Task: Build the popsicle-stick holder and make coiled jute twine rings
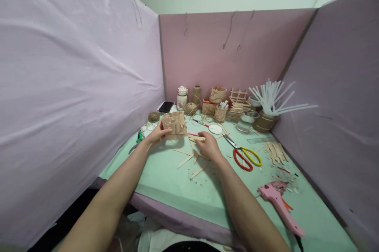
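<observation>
A small wooden box [174, 124] made of light strips is lifted over the green table, with my left hand [158, 133] closed on its left side. Just to its right, my right hand [209, 146] pinches thin pale wooden sticks [197, 138]; a pink stick [193, 133] lies beside them, and whether I hold it too is unclear. Loose pointed wood strips [193, 155] are scattered on the tabletop below both hands. Scissors [241, 152] with one red and one yellow handle lie to the right of my right hand.
A pink glue gun [280, 200] lies at the right front. Flat wood sticks [276, 152] and a ruler [262, 140] are behind it. White glue sticks [269, 96], a glass bowl [247, 121], wooden baskets [217, 95], twine [190, 109], a bottle [182, 98] and a phone [166, 107] line the back.
</observation>
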The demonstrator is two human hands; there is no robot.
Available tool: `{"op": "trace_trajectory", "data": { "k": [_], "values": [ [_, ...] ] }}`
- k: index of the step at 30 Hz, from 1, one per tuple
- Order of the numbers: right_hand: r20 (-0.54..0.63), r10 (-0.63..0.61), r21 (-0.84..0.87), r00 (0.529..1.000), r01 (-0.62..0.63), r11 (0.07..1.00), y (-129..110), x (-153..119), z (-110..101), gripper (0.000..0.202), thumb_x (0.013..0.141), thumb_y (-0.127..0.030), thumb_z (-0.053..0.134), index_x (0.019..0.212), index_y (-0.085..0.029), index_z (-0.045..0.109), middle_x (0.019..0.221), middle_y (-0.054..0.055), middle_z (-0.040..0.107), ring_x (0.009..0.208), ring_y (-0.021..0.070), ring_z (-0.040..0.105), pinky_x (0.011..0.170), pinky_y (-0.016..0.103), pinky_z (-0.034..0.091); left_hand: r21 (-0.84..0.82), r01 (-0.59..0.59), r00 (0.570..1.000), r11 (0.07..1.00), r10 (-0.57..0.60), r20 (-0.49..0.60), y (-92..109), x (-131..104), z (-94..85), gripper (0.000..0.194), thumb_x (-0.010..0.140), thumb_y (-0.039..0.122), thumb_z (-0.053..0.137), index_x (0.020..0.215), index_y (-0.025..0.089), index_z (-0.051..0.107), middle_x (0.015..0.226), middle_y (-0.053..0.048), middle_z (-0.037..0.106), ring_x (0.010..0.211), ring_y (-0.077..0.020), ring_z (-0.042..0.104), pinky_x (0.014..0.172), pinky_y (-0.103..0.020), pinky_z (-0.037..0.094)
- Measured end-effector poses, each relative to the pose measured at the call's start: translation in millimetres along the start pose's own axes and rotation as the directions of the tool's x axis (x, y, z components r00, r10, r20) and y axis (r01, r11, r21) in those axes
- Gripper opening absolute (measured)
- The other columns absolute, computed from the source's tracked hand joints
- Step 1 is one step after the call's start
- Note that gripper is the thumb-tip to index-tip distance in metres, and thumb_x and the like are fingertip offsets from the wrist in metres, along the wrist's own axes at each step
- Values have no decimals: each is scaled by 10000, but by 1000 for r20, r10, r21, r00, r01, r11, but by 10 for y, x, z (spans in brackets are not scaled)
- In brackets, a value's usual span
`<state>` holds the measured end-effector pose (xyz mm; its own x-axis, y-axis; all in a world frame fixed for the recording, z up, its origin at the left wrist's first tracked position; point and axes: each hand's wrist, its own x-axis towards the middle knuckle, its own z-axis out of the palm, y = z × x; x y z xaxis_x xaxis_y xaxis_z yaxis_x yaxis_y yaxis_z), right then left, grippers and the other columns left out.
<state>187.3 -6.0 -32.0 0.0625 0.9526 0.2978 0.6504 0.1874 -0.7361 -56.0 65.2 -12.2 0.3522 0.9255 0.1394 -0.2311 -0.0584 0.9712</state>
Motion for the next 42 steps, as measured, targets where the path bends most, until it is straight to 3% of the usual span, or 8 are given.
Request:
{"op": "trace_trajectory", "data": {
  "k": [3,5,7,10,18,29,38,42],
  "values": [
    [131,-198,-172,971,219,960,-50,-67,67,309,798,-248,561,1091,-179,633,1213,98,608,1190,235,479,1026,372,337,11,-1,1000,1000,1,-12,-79,-2,-48,851,524,268,846,1262,236,422,1312,-129,547,1242,-331,494,1049,-520,369],
    [214,-251,-243,944,300,922,-75,-102,116,372,802,-285,590,1161,-188,604,1335,100,533,1289,256,386,1065,405,282,11,-12,1000,1000,12,-4,-134,-2,-61,858,516,243,850,1257,223,419,1309,-137,541,1239,-328,494,1048,-519,367],
    [269,-227,-314,936,308,898,-75,-127,150,416,817,-310,586,1218,-203,565,1401,98,474,1343,274,311,1079,454,238,10,-25,999,1000,25,22,-177,-2,-60,866,514,208,849,1259,215,408,1304,-141,535,1232,-320,498,1047,-517,364],
    [297,-133,-406,946,251,879,-31,-147,158,355,844,-300,541,1185,-209,571,1381,100,488,1327,271,331,1061,483,233,20,-32,998,999,31,50,-215,-3,-47,893,506,162,846,1268,221,385,1298,-133,532,1237,-309,490,1052,-503,362],
    [199,-16,-512,980,118,851,10,-164,74,267,797,-309,586,1027,-177,616,1255,124,553,1211,285,422,1030,501,240,106,-57,991,993,43,124,-254,-6,-62,998,504,164,840,1346,247,313,1406,-144,431,1325,-326,392,1080,-484,345],
    [82,-66,-471,994,97,877,-55,-159,66,426,820,-342,576,1207,-163,562,1252,145,563,1181,295,458,1003,417,277,256,-164,978,953,123,168,-246,-7,-122,1223,476,206,870,1468,241,155,1501,-179,295,1393,-344,270,1141,-482,225],
    [53,-79,-410,995,94,907,-35,-145,125,412,828,-359,554,1187,-159,578,1164,125,606,1123,287,493,966,387,312,335,-165,986,928,147,78,-292,-5,-85,1153,452,199,875,1423,204,253,1474,-177,331,1354,-333,341,1128,-480,256],
    [17,-97,-371,995,96,924,-53,-141,114,377,839,-342,538,1173,-172,580,1159,112,603,1091,274,509,951,375,327,222,-90,995,971,80,57,-258,-19,-77,1025,493,177,856,1371,214,328,1413,-161,433,1297,-330,426,1088,-504,315]
  ]
}}
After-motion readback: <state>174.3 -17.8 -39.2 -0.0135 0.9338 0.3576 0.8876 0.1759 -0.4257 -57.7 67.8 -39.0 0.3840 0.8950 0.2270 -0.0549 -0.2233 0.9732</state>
